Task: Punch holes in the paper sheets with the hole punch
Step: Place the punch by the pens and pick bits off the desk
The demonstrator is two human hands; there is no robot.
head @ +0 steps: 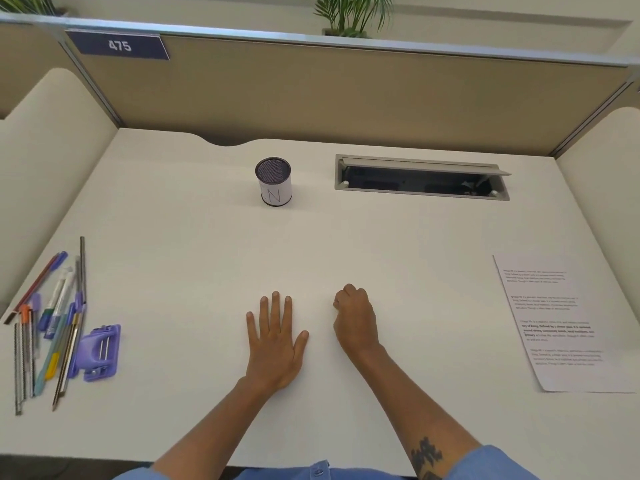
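A purple hole punch (98,351) lies at the left of the white desk, beside a scatter of pens. Printed paper sheets (561,323) lie flat at the desk's right edge. My left hand (275,341) rests palm down in the middle of the desk, fingers spread, holding nothing. Just to its right, my right hand (355,317) sits on the desk curled into a loose fist with nothing visible in it. Both hands are far from the punch and from the paper.
Several pens, pencils and a ruler (52,323) lie at the left edge. A mesh pen cup (273,181) stands at the back centre. An open cable tray (420,178) is set into the desk at back right. A partition wall (346,95) closes the far side.
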